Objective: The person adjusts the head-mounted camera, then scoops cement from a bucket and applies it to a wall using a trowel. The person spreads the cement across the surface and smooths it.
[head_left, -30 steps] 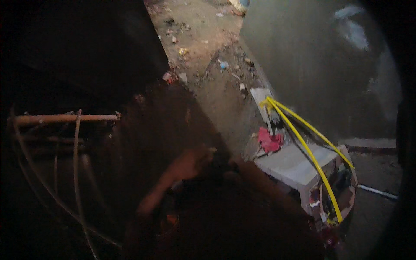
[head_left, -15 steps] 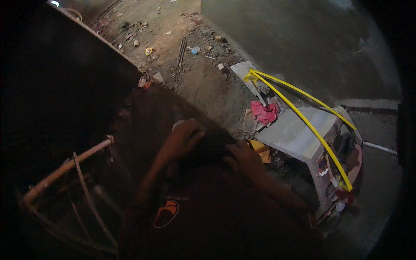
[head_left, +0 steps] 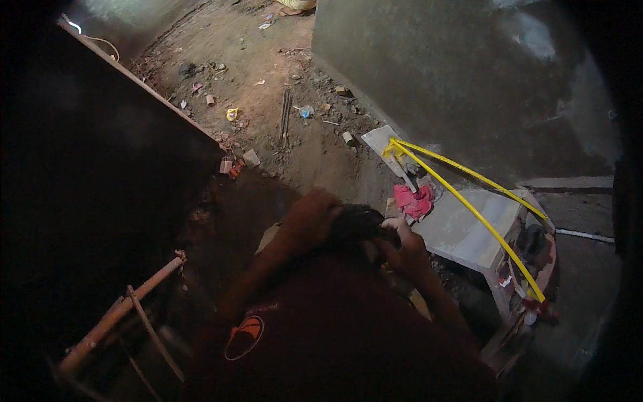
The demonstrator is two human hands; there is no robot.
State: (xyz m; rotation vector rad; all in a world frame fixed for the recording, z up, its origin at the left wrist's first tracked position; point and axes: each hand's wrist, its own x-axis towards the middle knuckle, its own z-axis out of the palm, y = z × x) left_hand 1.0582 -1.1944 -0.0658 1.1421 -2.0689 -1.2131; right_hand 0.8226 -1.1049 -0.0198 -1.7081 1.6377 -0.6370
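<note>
In front of my dark shirt, both hands are at a dark, soft-looking bundle; the dim light hides what exactly it is. My left hand is closed at its left end, the fingers curled down and partly hidden. My right hand pinches its right end, thumb and fingers close together. Just beyond the right hand lies a crumpled pink cloth at the edge of a pale slab-topped bench.
A bent yellow strip arches over the bench. At lower left a wooden pole slants upward. Rubble, sticks and litter lie on the dirt floor ahead, between a dark wall and a grey wall. Yellowish cloth shows at the top edge.
My view has shifted, so the surroundings sit lower. My hands have moved to the right and now hold the dark bundle up, where it shows more plainly. Yellowish cloth has appeared at the top.
</note>
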